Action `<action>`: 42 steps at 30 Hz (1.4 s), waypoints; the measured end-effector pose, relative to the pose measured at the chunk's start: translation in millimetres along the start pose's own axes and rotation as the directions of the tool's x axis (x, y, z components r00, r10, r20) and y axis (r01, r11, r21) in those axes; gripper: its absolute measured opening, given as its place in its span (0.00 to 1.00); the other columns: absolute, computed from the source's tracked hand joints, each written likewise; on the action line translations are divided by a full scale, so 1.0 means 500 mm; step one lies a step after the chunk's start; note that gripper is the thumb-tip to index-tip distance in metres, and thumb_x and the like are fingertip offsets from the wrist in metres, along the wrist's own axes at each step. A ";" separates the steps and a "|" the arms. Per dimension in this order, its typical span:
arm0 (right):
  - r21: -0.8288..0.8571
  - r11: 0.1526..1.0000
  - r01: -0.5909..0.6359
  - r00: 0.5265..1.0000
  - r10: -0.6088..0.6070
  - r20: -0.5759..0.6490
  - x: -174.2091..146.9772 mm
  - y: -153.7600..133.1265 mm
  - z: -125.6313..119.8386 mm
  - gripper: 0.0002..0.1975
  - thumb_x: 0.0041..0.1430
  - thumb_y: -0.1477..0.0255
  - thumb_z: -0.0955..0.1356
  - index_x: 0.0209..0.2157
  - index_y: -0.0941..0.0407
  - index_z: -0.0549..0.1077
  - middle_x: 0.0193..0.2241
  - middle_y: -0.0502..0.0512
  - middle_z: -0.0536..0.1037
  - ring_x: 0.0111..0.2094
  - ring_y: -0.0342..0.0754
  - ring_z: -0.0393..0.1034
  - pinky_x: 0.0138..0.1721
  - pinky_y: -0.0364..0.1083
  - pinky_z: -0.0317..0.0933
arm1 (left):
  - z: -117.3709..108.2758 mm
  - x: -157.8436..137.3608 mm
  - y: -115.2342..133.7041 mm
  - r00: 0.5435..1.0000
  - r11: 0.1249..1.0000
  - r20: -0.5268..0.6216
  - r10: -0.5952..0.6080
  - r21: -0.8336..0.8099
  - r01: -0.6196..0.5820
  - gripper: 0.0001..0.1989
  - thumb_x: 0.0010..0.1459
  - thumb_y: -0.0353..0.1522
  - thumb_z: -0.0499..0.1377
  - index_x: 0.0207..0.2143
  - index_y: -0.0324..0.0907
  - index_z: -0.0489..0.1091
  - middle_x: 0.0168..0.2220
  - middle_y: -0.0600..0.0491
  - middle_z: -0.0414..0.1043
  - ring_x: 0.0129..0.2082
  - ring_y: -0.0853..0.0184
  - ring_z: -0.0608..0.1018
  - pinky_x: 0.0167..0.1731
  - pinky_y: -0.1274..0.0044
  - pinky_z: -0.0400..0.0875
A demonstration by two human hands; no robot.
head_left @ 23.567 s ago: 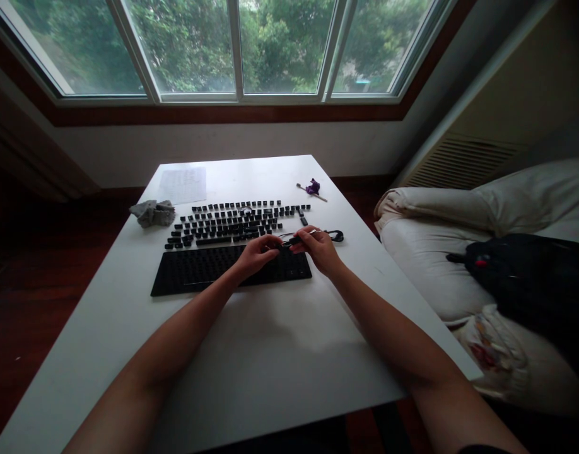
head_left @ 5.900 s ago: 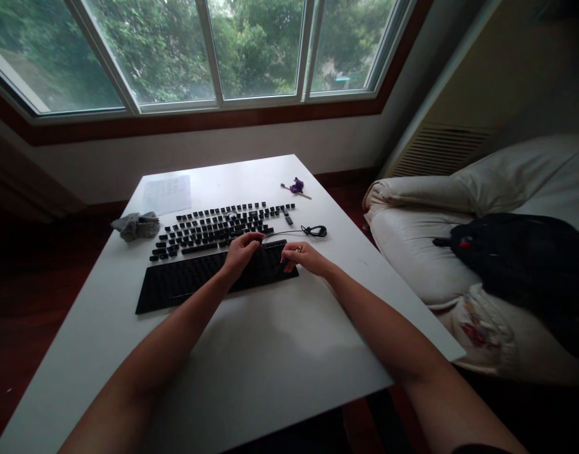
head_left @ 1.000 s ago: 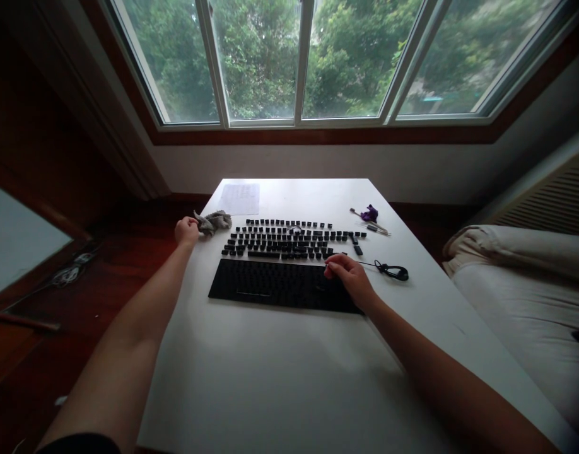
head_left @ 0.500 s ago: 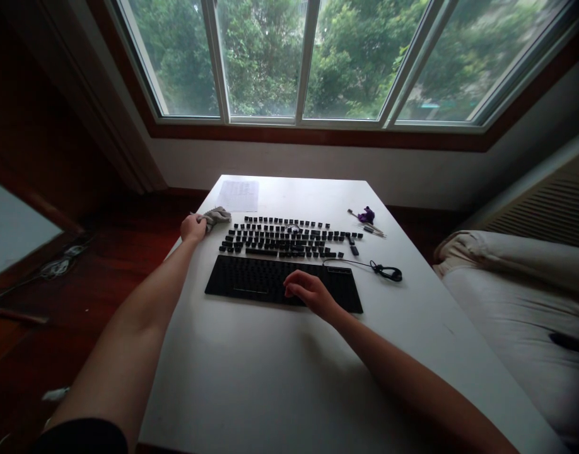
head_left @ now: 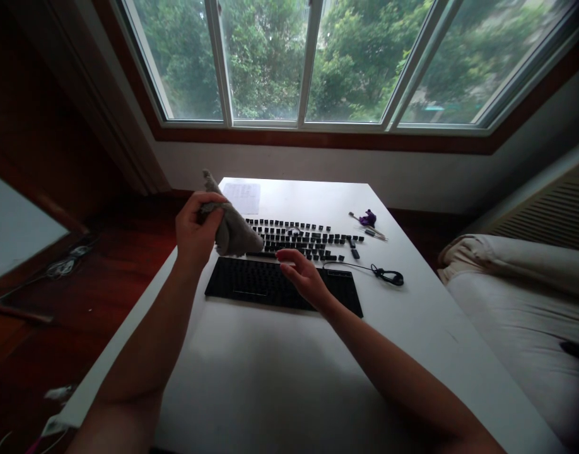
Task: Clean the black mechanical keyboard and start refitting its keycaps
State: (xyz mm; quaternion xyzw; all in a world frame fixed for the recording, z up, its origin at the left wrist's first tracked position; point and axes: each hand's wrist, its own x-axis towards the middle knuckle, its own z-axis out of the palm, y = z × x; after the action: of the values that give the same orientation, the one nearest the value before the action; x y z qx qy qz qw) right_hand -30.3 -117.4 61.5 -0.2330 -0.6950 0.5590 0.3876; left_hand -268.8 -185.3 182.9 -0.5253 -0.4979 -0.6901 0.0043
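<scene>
Left hand [head_left: 197,222]: raised above the left side of the table [head_left: 270,378]; thumb and fingers pinched on the grey cloth.
Grey cloth [head_left: 241,234]: in the left hand's grasp, held up; one end points upward, the fuller part hangs down to the right, in front of the left end of the keycaps.
Right hand [head_left: 303,279]: over the middle of the keyboard, palm side turned left; fingers loosely bent, thumb apart from the forefinger, released, nothing seen in its grasp. Contact with the keyboard cannot be told from this view.
Keyboard [head_left: 251,279]: black, flat on the table, slightly askew, long side facing the person.
Keycaps [head_left: 316,235]: black, laid out in rows on the table just beyond the keyboard; left end partly hidden by the cloth.
Cable [head_left: 388,276]: black, runs from the keyboard's far edge to a tied loop at right, on the table.
Purple item [head_left: 368,218]: crumpled, near the table's far right corner; slender sticks [head_left: 376,234] lie just beside it.
Paper [head_left: 246,197]: flat at the far left corner; markings too faint to read.
Surroundings: window [head_left: 270,63] beyond the table; pale sofa [head_left: 511,302] at right.
</scene>
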 end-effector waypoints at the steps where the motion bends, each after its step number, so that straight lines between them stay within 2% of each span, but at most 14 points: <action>1: 0.038 0.999 -0.019 1.000 0.019 -0.004 0.001 -0.004 0.006 0.23 0.60 0.57 0.71 0.54 0.51 0.72 0.52 0.56 0.76 0.53 0.54 0.70 0.54 0.54 0.64 | 0.006 -0.010 0.016 1.000 0.996 0.009 -0.015 -0.089 0.016 0.08 0.53 0.27 0.63 0.37 0.44 0.74 0.39 0.55 0.72 0.42 0.67 0.76 0.44 0.77 0.72; 4: 0.265 0.958 -0.109 0.993 0.115 -0.010 -0.003 -0.004 0.017 0.30 0.58 0.53 0.72 0.59 0.50 0.69 0.55 0.56 0.75 0.57 0.56 0.68 0.59 0.56 0.62 | 0.023 -0.038 0.036 0.976 0.908 0.158 -0.153 -0.367 0.202 0.10 0.51 0.26 0.63 0.38 0.45 0.73 0.39 0.55 0.73 0.36 0.69 0.77 0.36 0.78 0.73; 7: 0.516 0.818 -0.254 0.967 0.228 0.115 -0.018 0.001 0.013 0.30 0.59 0.47 0.69 0.57 0.50 0.71 0.53 0.57 0.77 0.58 0.57 0.68 0.57 0.57 0.65 | 0.041 -0.065 0.027 0.896 0.748 0.351 -0.271 -0.508 0.426 0.13 0.53 0.27 0.63 0.41 0.46 0.72 0.38 0.54 0.74 0.35 0.68 0.78 0.35 0.77 0.74; 10: 0.605 0.708 -0.365 0.930 0.305 0.205 -0.033 0.002 -0.002 0.29 0.58 0.47 0.69 0.54 0.51 0.73 0.50 0.58 0.79 0.57 0.59 0.69 0.54 0.57 0.68 | 0.063 -0.087 0.004 0.820 0.630 0.452 -0.351 -0.534 0.564 0.14 0.54 0.27 0.63 0.44 0.46 0.72 0.38 0.54 0.75 0.35 0.68 0.78 0.35 0.78 0.75; 13: 0.639 0.670 -0.377 0.923 0.326 0.202 -0.040 -0.008 -0.016 0.29 0.58 0.47 0.69 0.53 0.51 0.73 0.50 0.58 0.79 0.59 0.58 0.68 0.56 0.57 0.66 | 0.082 -0.101 -0.020 0.764 0.555 0.500 -0.407 -0.529 0.642 0.15 0.55 0.28 0.63 0.47 0.46 0.72 0.40 0.54 0.76 0.35 0.70 0.78 0.35 0.79 0.74; 16: 0.656 0.664 -0.360 0.933 0.269 0.240 -0.040 -0.030 -0.031 0.34 0.58 0.42 0.65 0.55 0.52 0.72 0.52 0.60 0.78 0.60 0.59 0.66 0.58 0.59 0.63 | 0.091 -0.106 -0.039 0.726 0.506 0.511 -0.461 -0.520 0.688 0.18 0.55 0.29 0.63 0.49 0.45 0.72 0.41 0.53 0.76 0.36 0.69 0.78 0.38 0.79 0.74; 18: 0.647 0.691 -0.321 0.947 0.213 0.242 -0.039 -0.048 -0.043 0.39 0.56 0.37 0.62 0.57 0.52 0.71 0.54 0.61 0.77 0.60 0.60 0.66 0.58 0.61 0.62 | 0.090 -0.107 -0.045 0.716 0.497 0.506 -0.481 -0.515 0.699 0.18 0.55 0.30 0.64 0.49 0.45 0.72 0.43 0.52 0.76 0.38 0.67 0.79 0.40 0.77 0.75; 21: 0.607 0.763 -0.221 0.975 0.159 0.154 -0.037 -0.072 -0.058 0.43 0.55 0.34 0.58 0.59 0.48 0.69 0.56 0.60 0.75 0.59 0.59 0.67 0.56 0.61 0.63 | 0.084 -0.105 -0.041 0.708 0.506 0.515 -0.483 -0.496 0.706 0.16 0.57 0.34 0.64 0.49 0.46 0.72 0.46 0.52 0.76 0.41 0.64 0.79 0.41 0.74 0.75; 26: 0.518 0.832 -0.201 0.976 0.213 0.036 -0.039 -0.079 -0.064 0.39 0.57 0.37 0.58 0.59 0.47 0.68 0.53 0.58 0.76 0.52 0.58 0.72 0.51 0.57 0.67 | 0.080 -0.109 -0.013 0.693 0.537 0.544 -0.473 -0.445 0.717 0.16 0.56 0.37 0.65 0.47 0.47 0.72 0.41 0.53 0.76 0.35 0.66 0.78 0.35 0.76 0.73; 28: 0.517 0.826 -0.226 0.972 0.229 0.059 -0.041 -0.072 -0.060 0.40 0.57 0.37 0.58 0.61 0.47 0.66 0.49 0.57 0.78 0.48 0.57 0.74 0.48 0.56 0.68 | 0.081 -0.115 -0.003 0.675 0.532 0.573 -0.465 -0.429 0.730 0.15 0.55 0.36 0.66 0.46 0.46 0.73 0.40 0.54 0.76 0.35 0.67 0.78 0.35 0.76 0.73; 31: 0.557 0.787 -0.266 0.964 0.232 0.133 -0.046 -0.055 -0.047 0.39 0.56 0.38 0.61 0.62 0.47 0.65 0.46 0.56 0.80 0.44 0.56 0.76 0.43 0.54 0.70 | 0.081 -0.125 0.010 0.617 0.510 0.659 -0.431 -0.386 0.769 0.15 0.56 0.35 0.66 0.46 0.46 0.73 0.41 0.53 0.77 0.36 0.66 0.78 0.35 0.77 0.72; 34: 0.568 0.733 -0.373 0.928 0.279 0.249 -0.058 -0.037 -0.025 0.36 0.55 0.42 0.67 0.56 0.51 0.71 0.43 0.57 0.81 0.43 0.56 0.76 0.43 0.53 0.71 | 0.081 -0.135 0.020 0.580 0.512 0.711 -0.397 -0.354 0.783 0.15 0.56 0.34 0.66 0.46 0.45 0.74 0.44 0.51 0.78 0.38 0.65 0.78 0.36 0.77 0.72; 38: 0.484 0.717 -0.501 0.858 0.341 0.383 -0.085 -0.022 0.008 0.31 0.48 0.52 0.76 0.49 0.57 0.75 0.40 0.60 0.81 0.43 0.58 0.77 0.46 0.55 0.72 | 0.088 -0.142 0.023 0.638 0.606 0.657 -0.402 -0.331 0.723 0.11 0.57 0.35 0.66 0.41 0.43 0.74 0.43 0.50 0.79 0.40 0.64 0.78 0.40 0.75 0.71; 42: 0.444 0.786 -0.430 0.900 0.338 0.274 -0.099 -0.025 0.020 0.30 0.44 0.64 0.80 0.49 0.56 0.74 0.38 0.57 0.81 0.43 0.57 0.77 0.47 0.57 0.72 | 0.093 -0.146 0.007 0.666 0.667 0.619 -0.416 -0.290 0.686 0.12 0.58 0.37 0.65 0.44 0.44 0.74 0.43 0.50 0.79 0.39 0.65 0.78 0.39 0.76 0.70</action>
State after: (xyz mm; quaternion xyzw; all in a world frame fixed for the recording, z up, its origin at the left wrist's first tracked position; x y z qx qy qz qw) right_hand -7.8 -164.0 59.0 -0.2114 -0.4981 0.8038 0.2473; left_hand -200.7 -192.3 129.9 -0.4836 -0.4232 -0.5977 -0.4793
